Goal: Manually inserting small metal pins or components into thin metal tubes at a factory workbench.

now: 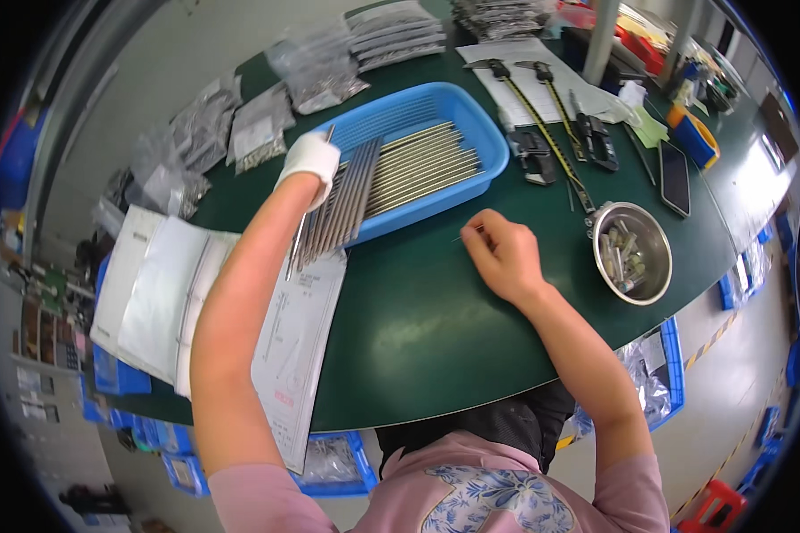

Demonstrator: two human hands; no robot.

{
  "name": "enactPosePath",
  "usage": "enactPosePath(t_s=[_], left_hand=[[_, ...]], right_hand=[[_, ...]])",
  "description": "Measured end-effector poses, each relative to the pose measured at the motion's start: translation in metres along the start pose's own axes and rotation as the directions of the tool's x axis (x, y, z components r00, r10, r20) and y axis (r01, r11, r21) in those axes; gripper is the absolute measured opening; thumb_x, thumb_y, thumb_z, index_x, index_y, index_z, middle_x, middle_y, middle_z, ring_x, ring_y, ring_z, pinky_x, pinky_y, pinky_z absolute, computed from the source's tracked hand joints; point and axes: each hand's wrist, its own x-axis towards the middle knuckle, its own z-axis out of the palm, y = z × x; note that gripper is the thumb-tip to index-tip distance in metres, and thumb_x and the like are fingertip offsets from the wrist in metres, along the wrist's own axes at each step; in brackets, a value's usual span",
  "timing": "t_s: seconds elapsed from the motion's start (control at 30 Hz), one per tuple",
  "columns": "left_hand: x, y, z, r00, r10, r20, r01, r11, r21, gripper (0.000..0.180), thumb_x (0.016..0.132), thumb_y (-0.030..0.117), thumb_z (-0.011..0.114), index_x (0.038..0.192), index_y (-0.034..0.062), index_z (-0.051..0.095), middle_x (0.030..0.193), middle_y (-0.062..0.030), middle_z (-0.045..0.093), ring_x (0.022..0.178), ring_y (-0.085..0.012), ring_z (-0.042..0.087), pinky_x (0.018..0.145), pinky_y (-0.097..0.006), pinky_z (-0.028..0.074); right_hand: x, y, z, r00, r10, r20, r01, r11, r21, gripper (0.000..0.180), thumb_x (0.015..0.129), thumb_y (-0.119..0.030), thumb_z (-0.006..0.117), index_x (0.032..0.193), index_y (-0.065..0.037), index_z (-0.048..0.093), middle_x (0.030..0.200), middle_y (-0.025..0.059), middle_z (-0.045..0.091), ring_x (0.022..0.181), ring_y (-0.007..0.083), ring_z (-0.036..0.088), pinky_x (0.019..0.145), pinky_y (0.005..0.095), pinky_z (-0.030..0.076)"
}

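Note:
My left hand (312,164), in a white glove, is closed around a metal rod (294,253) at the left end of the blue plastic tray (436,207). The rod's upper tip pokes out above the glove. Beside this hand, a row of grey rods (354,191) lies slanted across the tray's near left rim, their ends overhanging it. More brass-toned rods (427,169) lie side by side inside the tray. To the right of the tray's near side, my bare right hand (507,258) hovers over the green table, its fingers pinched on a thin pin-like piece, mostly hidden.
A metal bowl (658,258) with small cylindrical pieces stands at the right. Calipers (532,155), a phone (674,178) and a tape roll (694,138) lie behind it. Bagged parts (316,71) line the far left; an open binder (164,284) and a drawing sheet (298,346) lie nearer.

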Motion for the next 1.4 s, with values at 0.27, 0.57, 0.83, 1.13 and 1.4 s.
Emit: enactPosePath(t_s=[0.27, 0.57, 0.83, 1.13, 1.4], left_hand=[[-0.038, 0.101, 0.021, 0.978, 0.156, 0.141, -0.21, 0.772, 0.6, 0.027, 0.078, 0.026, 0.053, 0.096, 0.0092, 0.064, 0.103, -0.0136, 0.058, 0.097, -0.0313, 0.055, 0.084, -0.037, 0.044], [-0.033, 0.139, 0.043, 0.76, 0.068, 0.647, -0.356, 0.875, 0.327, 0.027, 0.07, 0.016, 0.059, 0.093, 0.0027, 0.059, 0.091, -0.0135, 0.061, 0.088, -0.023, 0.058, 0.078, -0.032, 0.045], [-0.036, 0.144, 0.047, 0.706, 0.09, 0.702, -0.427, 0.845, 0.321, 0.027, 0.075, 0.016, 0.052, 0.098, 0.002, 0.056, 0.092, -0.0196, 0.06, 0.088, -0.0303, 0.059, 0.076, -0.035, 0.045], [-0.027, 0.163, 0.029, 0.868, 0.458, 0.194, -0.361, 0.848, -0.389, 0.015, 0.092, 0.014, 0.043, 0.096, 0.0049, 0.054, 0.072, -0.0044, 0.053, 0.061, -0.0125, 0.051, 0.058, -0.024, 0.044], [-0.131, 0.198, -0.028, 0.904, 0.418, 0.084, -0.088, 0.376, -0.922, 0.018, 0.093, 0.018, 0.043, 0.098, 0.006, 0.055, 0.069, 0.0005, 0.051, 0.057, -0.0089, 0.05, 0.051, -0.024, 0.046]], right_hand=[[-0.001, 0.003, -0.01, 0.999, -0.044, 0.012, 0.045, 0.997, -0.059, 0.012, 0.079, -0.018, 0.056, 0.075, -0.007, 0.053, 0.06, 0.0087, 0.057, 0.055, 0.0299, 0.056, 0.048, 0.0399, 0.042], [-0.001, 0.003, -0.005, 0.992, -0.125, 0.028, 0.127, 0.988, -0.083, 0.009, 0.078, -0.014, 0.057, 0.076, -0.007, 0.054, 0.061, 0.0068, 0.058, 0.055, 0.0267, 0.057, 0.049, 0.0356, 0.044], [-0.001, 0.005, -0.008, 0.986, -0.143, 0.083, 0.149, 0.986, -0.071, 0.015, 0.08, -0.018, 0.053, 0.073, -0.006, 0.048, 0.06, 0.0097, 0.056, 0.057, 0.0308, 0.056, 0.051, 0.0416, 0.043], [0.005, 0.01, -0.003, 0.997, -0.075, -0.007, 0.074, 0.993, -0.088, 0.015, 0.083, -0.02, 0.053, 0.083, -0.006, 0.046, 0.071, 0.0101, 0.059, 0.064, 0.0314, 0.057, 0.054, 0.0412, 0.044], [-0.001, 0.02, -0.012, 0.975, -0.124, -0.183, 0.11, 0.99, -0.087, 0.012, 0.072, -0.016, 0.063, 0.074, -0.008, 0.054, 0.07, 0.0067, 0.061, 0.064, 0.0275, 0.059, 0.053, 0.0371, 0.045]])
